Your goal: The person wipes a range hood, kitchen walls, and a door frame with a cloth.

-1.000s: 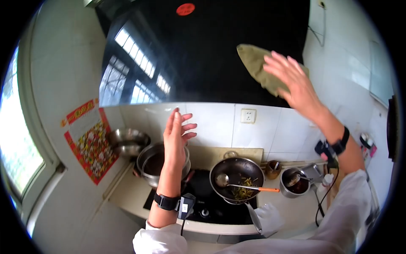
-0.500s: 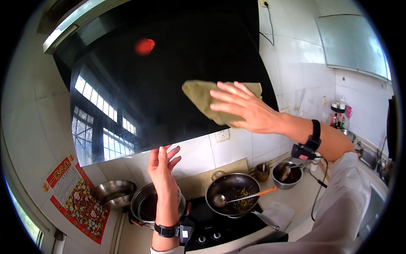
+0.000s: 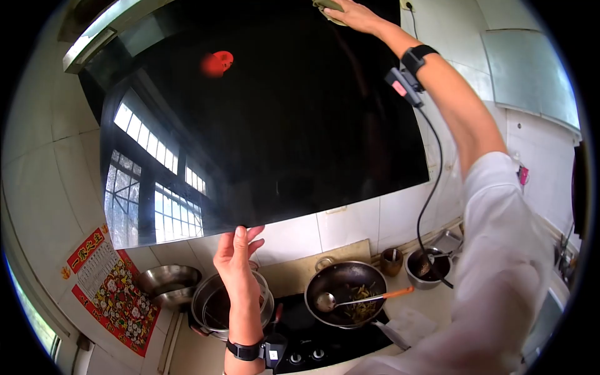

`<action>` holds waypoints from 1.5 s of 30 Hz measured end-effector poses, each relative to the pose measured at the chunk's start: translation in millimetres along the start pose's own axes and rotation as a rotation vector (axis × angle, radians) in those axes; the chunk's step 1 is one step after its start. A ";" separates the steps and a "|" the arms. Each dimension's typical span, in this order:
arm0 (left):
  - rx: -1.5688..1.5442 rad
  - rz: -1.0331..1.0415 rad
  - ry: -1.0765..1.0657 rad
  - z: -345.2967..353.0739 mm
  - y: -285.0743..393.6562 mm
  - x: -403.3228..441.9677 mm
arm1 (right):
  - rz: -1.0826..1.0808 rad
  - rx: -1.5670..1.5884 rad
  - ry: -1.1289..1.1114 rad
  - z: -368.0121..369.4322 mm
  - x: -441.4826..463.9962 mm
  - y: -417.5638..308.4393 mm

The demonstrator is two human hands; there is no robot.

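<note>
Two bare hands, one cloth, one glossy black hood panel (image 3: pixel 300 131) above a counter (image 3: pixel 194 356) with an inset cooktop (image 3: pixel 325 337)

Item, right hand (image 3: pixel 352 16): arm stretched high, fingers long over the cloth; whether they close on it or only press it flat cannot be told, the top of the view cutting both short

Item, olive-green cloth (image 3: pixel 331 14): under the right hand, on the upper part of the panel, nearer its right edge than its left, well above its lower edge

Item, left hand (image 3: pixel 237 255): raised, empty as far as seen, thumb up and fingers loosely parted, tips at the panel's lower edge, left of its middle; whether it bears any weight there cannot be told

Item, red sticker (image 3: pixel 217 64): on the panel, left of the cloth and lower

Item, wok (image 3: pixel 350 275): right part of the cooktop, ladle (image 3: pixel 325 302) lying in it with food scraps

Item, steel pot (image 3: pixel 206 325): left part of the cooktop, beyond the left forearm

Item, steel bowls (image 3: pixel 165 275): toward the counter's back left corner

Item, jar (image 3: pixel 391 265) and small pot (image 3: pixel 425 284): near the counter's back edge, right of the wok

Step in hand, as judged: a wiping stroke across the panel's upper face

Next move, as judged: calls for even pressure on the cloth, full reach, and sleeve and cable (image 3: pixel 437 162) kept off the cookware
</note>
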State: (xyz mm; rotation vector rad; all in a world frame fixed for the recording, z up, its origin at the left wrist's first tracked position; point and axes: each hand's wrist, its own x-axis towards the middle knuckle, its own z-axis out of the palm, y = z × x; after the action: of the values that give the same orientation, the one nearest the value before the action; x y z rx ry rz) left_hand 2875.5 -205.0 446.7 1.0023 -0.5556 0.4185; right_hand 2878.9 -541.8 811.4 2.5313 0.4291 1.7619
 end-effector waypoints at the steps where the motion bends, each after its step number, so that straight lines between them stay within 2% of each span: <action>1: 0.005 0.001 -0.002 -1.6 -0.7 0.4 | -0.093 0.024 -0.028 -1.5 -11.3 -4.7; 2: 0.002 0.008 -0.007 -1.8 -2.4 1.2 | -0.114 -0.075 -0.015 10.2 -26.2 9.6; 3: -0.001 0.015 -0.008 -1.0 -1.9 1.3 | -0.169 -0.069 -0.127 -5.4 -70.3 -34.6; 4: -0.009 0.016 -0.018 -2.3 -2.9 1.8 | -0.369 -0.082 -0.116 5.6 -101.8 -34.3; 6: -0.021 0.031 -0.023 -4.5 -4.9 4.1 | -0.509 -0.145 -0.169 6.8 -188.7 -80.7; 8: -0.033 0.036 -0.022 -0.8 -3.8 4.2 | -0.581 0.016 -0.324 4.1 -261.4 -114.1; 10: -0.019 0.051 -0.012 -0.2 -3.9 3.6 | -0.528 0.109 -0.432 -1.8 -277.3 -126.3; 12: -0.021 0.051 -0.007 -2.0 -6.0 2.8 | -0.641 -0.035 -0.297 8.0 -252.6 -109.9; 14: -0.022 0.038 -0.007 0.1 -3.5 1.6 | -0.628 -0.084 -0.234 2.6 -190.2 -99.4; 15: -0.046 0.037 -0.003 -1.3 -5.1 3.0 | -0.507 0.037 -0.207 7.3 -148.6 -82.2; 16: -0.041 0.038 -0.004 -0.4 -3.1 2.5 | -0.362 -0.035 -0.145 -2.8 -111.4 -87.1; 17: -0.039 0.035 -0.002 -0.2 -3.1 3.4 | -0.310 0.001 -0.118 4.4 -65.0 -61.9; 18: -0.035 0.027 0.002 -1.1 -3.1 3.6 | -0.144 0.036 -0.205 -0.3 -31.1 -57.4; 19: -0.021 0.021 -0.006 -1.0 -1.3 2.9 | -0.119 0.062 -0.107 12.6 -1.7 -33.9; 20: -0.025 0.011 -0.013 -1.9 -1.3 3.3 | -0.176 -0.153 0.117 39.1 27.8 -5.9; 22: -0.001 0.009 -0.043 -3.8 -0.8 5.8 | -0.135 -0.118 0.027 45.1 24.9 -48.7; 24: -0.006 0.003 -0.045 -6.2 1.1 6.8 | -0.423 -0.096 -0.125 45.4 -14.6 -103.4; 26: -0.011 -0.009 -0.067 -5.6 0.1 5.5 | -0.665 -0.015 -0.130 57.1 -79.1 -140.5; 28: -0.013 0.004 -0.063 -6.1 0.0 5.4 | -0.704 -0.015 -0.162 62.0 -148.9 -168.7; 30: -0.024 0.000 -0.072 -6.7 -0.5 7.4 | -0.731 0.088 -0.317 57.1 -208.3 -186.4; 32: -0.021 -0.011 -0.084 -8.8 -1.1 6.5 | -0.651 0.184 -0.430 43.4 -229.9 -193.0; 34: -0.005 -0.019 -0.096 -8.5 0.1 8.0 | -0.742 0.053 -0.379 45.6 -209.3 -173.6; 35: 0.005 -0.021 -0.104 -9.3 0.0 7.9 | -0.710 0.017 -0.293 44.1 -188.1 -164.1; 36: 0.002 -0.023 -0.114 -9.4 1.0 8.7 | -0.609 -0.047 -0.283 38.1 -155.8 -155.4; 37: 0.005 -0.028 -0.134 -10.2 1.6 9.1 | -0.562 -0.010 -0.077 44.5 -119.2 -131.3; 39: 0.005 -0.060 -0.207 -17.3 3.9 10.5 | -0.312 0.107 -0.108 36.2 -44.2 -98.4; 40: 0.019 -0.102 -0.253 -22.6 8.0 7.4 | -0.202 0.050 -0.139 25.3 -21.2 -91.4; 42: 0.061 -0.102 -0.274 -36.2 11.4 0.9 | -0.006 -0.040 -0.010 45.8 11.5 -89.3; 43: 0.063 -0.099 -0.265 -47.0 11.0 -1.4 | -0.047 -0.051 0.014 59.3 18.4 -93.0; 45: 0.097 -0.138 -0.252 -70.1 6.6 -2.2 | -0.166 -0.094 0.003 83.2 17.8 -145.0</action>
State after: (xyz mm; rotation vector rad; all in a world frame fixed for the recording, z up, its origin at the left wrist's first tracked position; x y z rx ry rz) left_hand 2887.1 -140.7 420.3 1.1877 -0.6922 0.1982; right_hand 2931.3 -387.0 771.9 2.3558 0.5271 1.6852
